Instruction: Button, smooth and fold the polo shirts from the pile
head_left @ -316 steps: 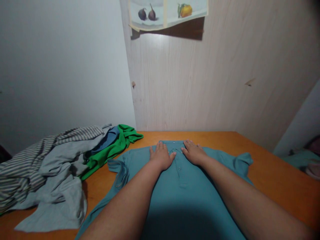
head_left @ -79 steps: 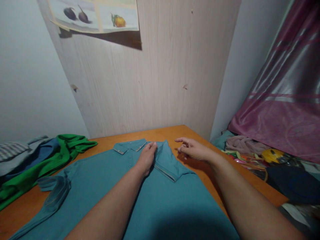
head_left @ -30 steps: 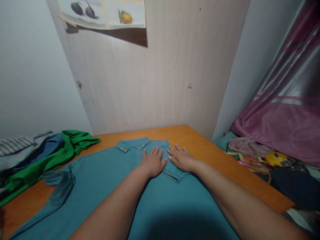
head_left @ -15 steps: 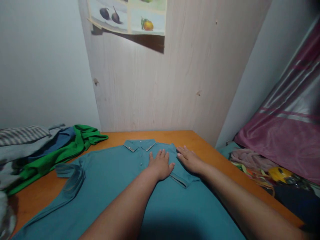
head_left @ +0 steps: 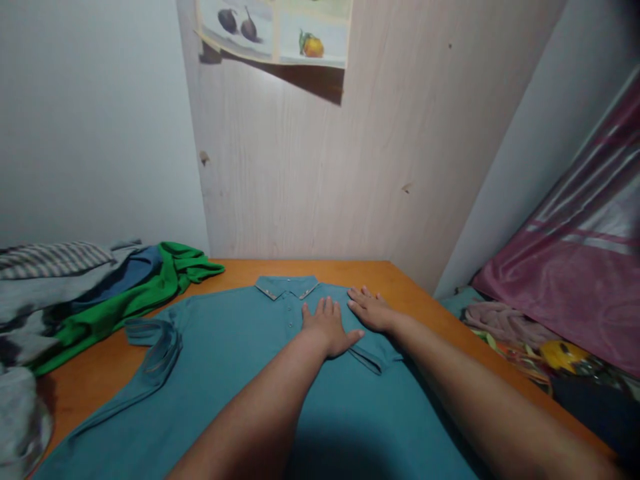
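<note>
Overall, a pale wood-grain panel (head_left: 300, 167) stands behind the far edge of an orange table (head_left: 367, 270) and meets a plain wall (head_left: 95, 120) at the left. Beyond the table's right edge hangs a pink curtain (head_left: 575, 267).

The blue-green shirt (head_left: 225, 360) lies front up across the middle of the table, its neck near the far edge and its body running toward the near side, out of view.

Near the left of the far edge is a loose heap: a green garment (head_left: 110, 313) closest to the shirt, then blue (head_left: 120, 283), grey (head_left: 60, 293) and striped (head_left: 55, 257) ones. Past the right edge lie a dark cloth (head_left: 587, 407), a pinkish cloth (head_left: 505, 321) and a yellow object (head_left: 563, 355). A poster (head_left: 280, 30) of painted fruit, cut off above, hangs on the panel.

The left hand (head_left: 327, 327) rests palm down on the shirt's chest, fingers spread and thumb stretched out, grasping nothing. The right hand (head_left: 370, 310) lies palm down at the shoulder nearer the table's right edge, fingers extended, likewise without a grip.

Of the sleeves, one (head_left: 155, 333) bunches toward the heap; the other (head_left: 369, 357) is folded inward over the shirt, its cuff just beside the left thumb. The collar (head_left: 267, 287) is spread flat, with small buttons (head_left: 290, 325) below it.
</note>
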A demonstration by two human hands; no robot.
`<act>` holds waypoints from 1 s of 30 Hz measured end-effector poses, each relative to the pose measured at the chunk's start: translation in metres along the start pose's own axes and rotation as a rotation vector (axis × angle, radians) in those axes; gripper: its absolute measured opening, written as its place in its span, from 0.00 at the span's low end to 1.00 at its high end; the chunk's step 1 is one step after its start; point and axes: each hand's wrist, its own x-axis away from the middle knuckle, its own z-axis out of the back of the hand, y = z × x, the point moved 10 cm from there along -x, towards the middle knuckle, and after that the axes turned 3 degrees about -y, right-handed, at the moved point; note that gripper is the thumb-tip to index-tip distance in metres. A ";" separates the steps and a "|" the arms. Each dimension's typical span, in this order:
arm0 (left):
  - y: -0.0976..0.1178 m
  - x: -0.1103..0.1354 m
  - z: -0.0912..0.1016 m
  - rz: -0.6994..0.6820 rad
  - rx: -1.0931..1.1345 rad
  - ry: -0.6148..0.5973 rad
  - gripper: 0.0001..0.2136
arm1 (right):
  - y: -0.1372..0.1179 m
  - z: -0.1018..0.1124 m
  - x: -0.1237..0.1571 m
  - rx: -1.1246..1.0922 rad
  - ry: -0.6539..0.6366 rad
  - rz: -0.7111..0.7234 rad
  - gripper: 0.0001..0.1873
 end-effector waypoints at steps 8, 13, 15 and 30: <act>0.000 0.001 0.001 0.001 0.008 -0.008 0.50 | 0.008 0.015 0.041 -0.059 0.073 -0.060 0.37; -0.002 0.000 0.001 -0.006 -0.007 0.017 0.49 | -0.001 -0.019 0.077 0.017 0.044 -0.079 0.37; -0.003 -0.001 0.000 -0.003 -0.020 0.018 0.49 | -0.002 -0.024 0.080 0.038 0.036 -0.079 0.38; -0.050 0.065 0.057 0.079 -0.032 0.179 0.33 | 0.019 -0.038 0.065 0.134 0.129 -0.047 0.39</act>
